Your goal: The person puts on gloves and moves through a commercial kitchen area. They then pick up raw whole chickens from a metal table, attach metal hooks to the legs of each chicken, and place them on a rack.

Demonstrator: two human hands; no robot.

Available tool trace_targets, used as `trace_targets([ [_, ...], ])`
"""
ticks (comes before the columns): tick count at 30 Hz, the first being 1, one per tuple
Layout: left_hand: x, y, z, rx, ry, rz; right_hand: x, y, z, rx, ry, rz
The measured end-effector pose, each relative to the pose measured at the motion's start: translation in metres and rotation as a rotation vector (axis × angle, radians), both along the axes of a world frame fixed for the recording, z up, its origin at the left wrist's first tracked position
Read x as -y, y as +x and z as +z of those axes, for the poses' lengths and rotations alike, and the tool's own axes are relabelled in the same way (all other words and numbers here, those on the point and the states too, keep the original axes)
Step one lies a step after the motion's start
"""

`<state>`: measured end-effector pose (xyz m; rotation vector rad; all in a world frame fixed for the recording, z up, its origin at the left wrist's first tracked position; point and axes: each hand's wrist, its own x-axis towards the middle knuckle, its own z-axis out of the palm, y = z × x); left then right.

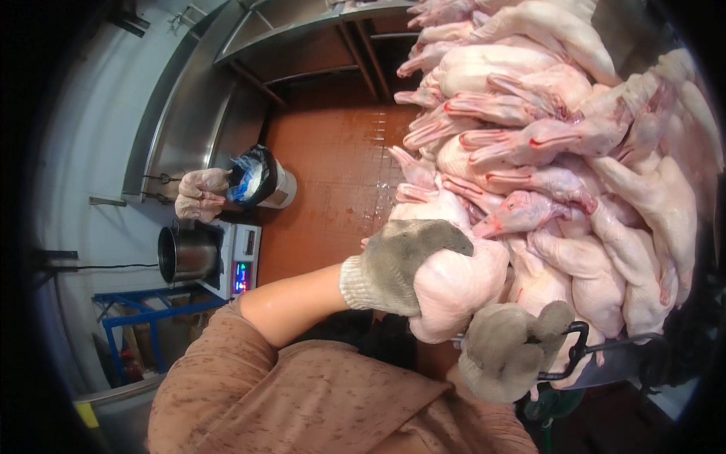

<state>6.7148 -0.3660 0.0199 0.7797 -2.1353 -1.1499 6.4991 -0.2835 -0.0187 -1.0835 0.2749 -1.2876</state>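
My left hand, in a grey-stained knit glove, is closed around a plucked duck carcass at the near edge of a heap. The carcass's pale, rounded end bulges out past my thumb. To the right and lower, my gloved right hand grips the black handle of a metal hook, its shank running off to the right. Duck heads with pinkish bills, one a reddish duck head, lie just beyond my left hand. My glove hides part of the held carcass.
Many plucked ducks are heaped on the right. On the left stand a steel pot on a digital scale, a lined white bucket and hanging carcasses. Steel counters border the red tiled floor.
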Motion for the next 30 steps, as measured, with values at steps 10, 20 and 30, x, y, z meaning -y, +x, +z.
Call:
trace_targets([
  [10,-0.005,-0.017,0.029,0.108,-0.32,0.167,-0.024,-0.011,0.012,-0.051,0.053,-0.064],
  [20,-0.009,0.0,0.0,0.032,-0.035,0.221,-0.015,-0.011,0.014,-0.038,0.071,-0.091],
  [30,0.005,-0.001,-0.019,-0.053,0.324,-0.05,-0.008,0.002,-0.006,-0.018,0.079,-0.133],
])
